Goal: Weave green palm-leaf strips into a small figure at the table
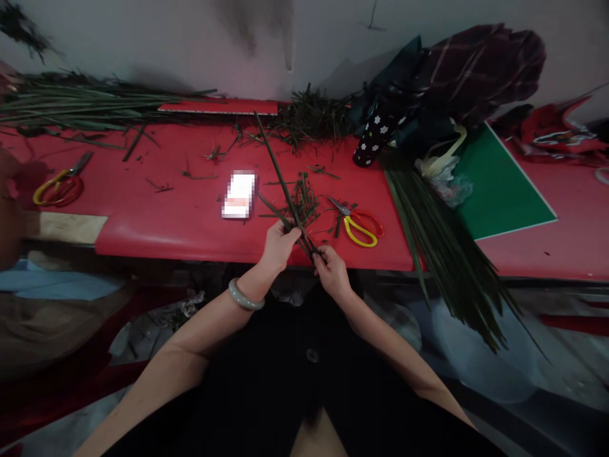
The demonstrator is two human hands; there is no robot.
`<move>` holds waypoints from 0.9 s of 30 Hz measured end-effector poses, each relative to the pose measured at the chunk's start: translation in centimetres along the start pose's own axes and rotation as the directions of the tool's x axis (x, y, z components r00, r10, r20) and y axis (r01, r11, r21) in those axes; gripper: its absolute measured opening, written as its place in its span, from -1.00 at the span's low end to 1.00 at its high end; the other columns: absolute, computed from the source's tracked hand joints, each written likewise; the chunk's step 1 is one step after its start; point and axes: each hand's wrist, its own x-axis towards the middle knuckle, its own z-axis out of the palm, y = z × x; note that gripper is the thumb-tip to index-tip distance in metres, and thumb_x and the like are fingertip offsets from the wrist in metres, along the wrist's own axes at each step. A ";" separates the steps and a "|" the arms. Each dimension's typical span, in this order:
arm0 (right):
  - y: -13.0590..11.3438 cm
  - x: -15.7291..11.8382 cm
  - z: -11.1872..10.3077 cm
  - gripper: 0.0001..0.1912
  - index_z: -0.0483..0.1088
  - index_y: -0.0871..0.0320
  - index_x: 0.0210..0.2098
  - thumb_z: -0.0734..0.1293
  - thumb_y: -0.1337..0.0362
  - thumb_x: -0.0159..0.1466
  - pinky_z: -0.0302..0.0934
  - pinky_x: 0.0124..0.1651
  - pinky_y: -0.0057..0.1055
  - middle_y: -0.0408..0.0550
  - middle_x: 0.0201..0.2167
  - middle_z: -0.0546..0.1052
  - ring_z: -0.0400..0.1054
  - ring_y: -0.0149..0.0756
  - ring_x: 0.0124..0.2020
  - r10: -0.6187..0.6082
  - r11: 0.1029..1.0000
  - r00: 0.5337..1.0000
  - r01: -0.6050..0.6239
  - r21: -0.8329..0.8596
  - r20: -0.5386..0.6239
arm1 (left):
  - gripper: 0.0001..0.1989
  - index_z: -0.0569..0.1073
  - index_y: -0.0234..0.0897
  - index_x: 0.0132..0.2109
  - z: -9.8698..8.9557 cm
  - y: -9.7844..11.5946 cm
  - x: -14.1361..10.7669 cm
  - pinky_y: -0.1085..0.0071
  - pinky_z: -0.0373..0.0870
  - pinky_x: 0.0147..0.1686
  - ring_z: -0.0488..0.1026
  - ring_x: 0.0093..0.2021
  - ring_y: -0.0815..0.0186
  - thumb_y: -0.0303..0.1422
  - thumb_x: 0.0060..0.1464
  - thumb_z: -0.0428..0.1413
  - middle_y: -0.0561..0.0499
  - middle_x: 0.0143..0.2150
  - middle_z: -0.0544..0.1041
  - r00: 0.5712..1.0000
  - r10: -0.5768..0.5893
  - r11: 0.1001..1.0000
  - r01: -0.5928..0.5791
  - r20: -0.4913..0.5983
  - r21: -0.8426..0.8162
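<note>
My left hand [281, 243] is closed on long green leaf strips [277, 166], thumb on top, where the strips cross. One strip points up and away over the table; a shorter one sticks out to the left. Lower down, my right hand [332, 270] pinches the near ends of the same strips at the table's front edge. Just beyond my hands lies a small heap of leaf scraps [304, 202]. To the right of them rest scissors [358, 225] with one red and one yellow handle, blades pointing left. A lit phone [239, 195] lies left of the strips.
Long leaves [442, 254] hang over the red table's [200, 222] front edge at right, near a flowered black bottle [375, 136] and a green board [507, 190]. More leaves [95, 105] lie along the wall. Other scissors [64, 184] sit at left beside another person's arm [9, 209].
</note>
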 end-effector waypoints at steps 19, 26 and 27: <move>3.5 -2.7 -1.7 -0.83 0.20 0.13 -0.36 0.15 0.16 0.17 0.11 -0.55 -0.53 -0.24 -0.64 0.33 0.21 -0.49 -0.67 0.090 0.996 0.995 -0.090 -0.004 0.042 | -0.90 0.40 -0.33 -0.43 0.6 1.8 1.2 0.51 0.25 -0.42 0.32 -0.51 0.51 -0.51 -0.24 0.09 0.10 -0.52 0.41 0.997 0.075 0.994 -0.076 -0.017 -0.082; 3.9 -3.5 -1.8 -0.86 0.19 0.13 -0.37 0.15 0.18 0.17 0.12 -0.54 -0.52 -0.25 -0.63 0.31 0.20 -0.51 -0.67 0.133 0.990 0.988 -0.135 0.029 0.082 | -0.91 0.39 -0.33 -0.45 0.7 2.6 1.7 0.51 0.25 -0.44 0.31 -0.53 0.52 -0.53 -0.24 0.09 0.11 -0.54 0.40 0.995 0.090 0.987 -0.094 -0.036 -0.132; 4.0 -3.7 -1.8 -0.86 0.20 0.13 -0.37 0.15 0.19 0.17 0.12 -0.53 -0.52 -0.25 -0.63 0.31 0.20 -0.51 -0.67 0.135 0.990 0.987 -0.137 0.027 0.089 | -0.91 0.39 -0.33 -0.45 0.7 2.7 1.8 0.52 0.25 -0.45 0.31 -0.53 0.52 -0.53 -0.24 0.09 0.11 -0.54 0.40 0.995 0.096 0.985 -0.100 -0.036 -0.139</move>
